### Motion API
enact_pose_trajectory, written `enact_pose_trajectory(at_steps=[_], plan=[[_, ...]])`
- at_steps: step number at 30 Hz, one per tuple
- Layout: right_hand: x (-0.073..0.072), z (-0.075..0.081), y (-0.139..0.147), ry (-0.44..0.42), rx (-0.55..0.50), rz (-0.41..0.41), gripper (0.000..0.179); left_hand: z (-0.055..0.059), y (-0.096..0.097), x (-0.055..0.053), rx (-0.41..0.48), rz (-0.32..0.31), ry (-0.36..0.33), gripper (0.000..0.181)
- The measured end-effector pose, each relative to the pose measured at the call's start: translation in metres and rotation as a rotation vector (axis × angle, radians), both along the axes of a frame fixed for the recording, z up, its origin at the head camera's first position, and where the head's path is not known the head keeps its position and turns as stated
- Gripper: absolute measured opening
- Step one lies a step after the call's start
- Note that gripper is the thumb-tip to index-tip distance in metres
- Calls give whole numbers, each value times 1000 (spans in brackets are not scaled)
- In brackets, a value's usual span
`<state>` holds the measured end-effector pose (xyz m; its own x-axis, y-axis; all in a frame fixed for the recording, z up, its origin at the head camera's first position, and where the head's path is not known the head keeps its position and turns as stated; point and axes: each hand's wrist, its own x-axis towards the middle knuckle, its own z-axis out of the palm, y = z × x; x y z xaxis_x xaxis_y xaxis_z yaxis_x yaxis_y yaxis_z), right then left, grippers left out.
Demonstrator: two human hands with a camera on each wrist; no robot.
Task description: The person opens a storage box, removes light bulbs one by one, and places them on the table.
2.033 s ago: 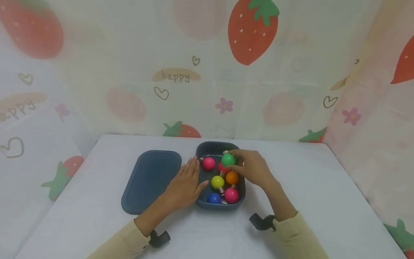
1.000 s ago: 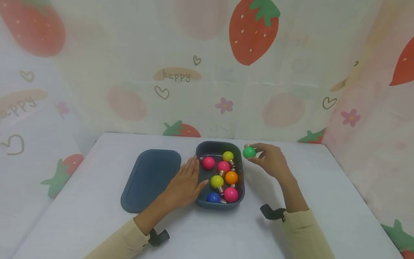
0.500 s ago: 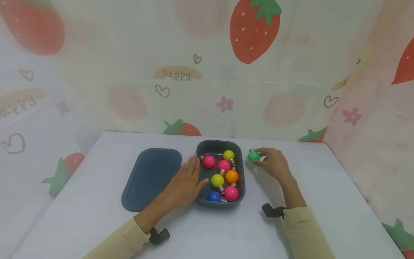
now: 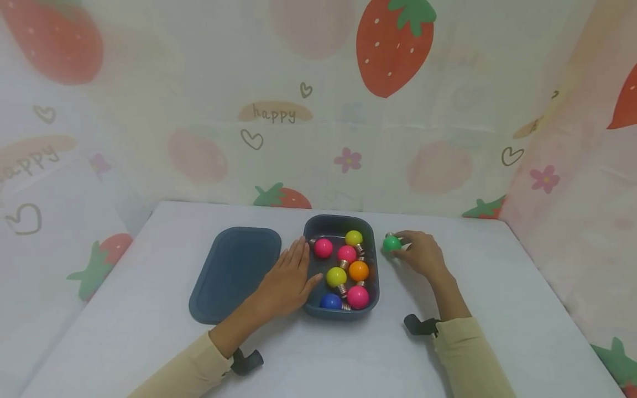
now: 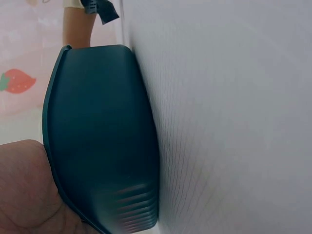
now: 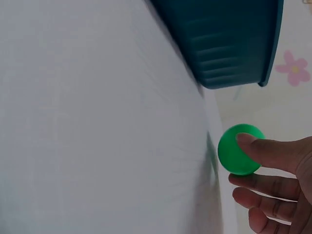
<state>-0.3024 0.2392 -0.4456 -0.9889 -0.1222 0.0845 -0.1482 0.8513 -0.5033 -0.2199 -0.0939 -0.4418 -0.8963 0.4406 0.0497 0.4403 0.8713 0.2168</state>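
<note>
My right hand (image 4: 422, 253) pinches a green light bulb (image 4: 391, 243) between thumb and fingers, just right of the dark blue box (image 4: 376, 260). In the right wrist view the round green bulb (image 6: 239, 153) is close to the white tabletop; whether it touches is hard to tell. My left hand (image 4: 285, 279) lies with straight fingers against the box's left rim, and its palm (image 5: 24, 180) meets the rim in the left wrist view. Inside the box lie several bulbs: pink (image 4: 358, 297), yellow (image 4: 336, 277), orange (image 4: 359, 271) and blue (image 4: 330, 301).
A flat dark blue lid (image 4: 234, 276) lies on the white table (image 4: 328, 354) left of the box, partly behind my left forearm. A strawberry-printed curtain (image 4: 298, 155) stands behind the table and at both sides.
My right hand has lifted the green bulb out of the box, carried it right past the rim, then lowered it toward the table. The left hand stays at the rim.
</note>
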Motion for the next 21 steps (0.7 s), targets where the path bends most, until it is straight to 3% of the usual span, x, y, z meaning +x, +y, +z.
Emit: enact_pose_trajectory(at_steps=[21], plan=[[0, -5, -1, -52, -14, 11, 50, 0, -1, 0, -5, 1, -13, 78]])
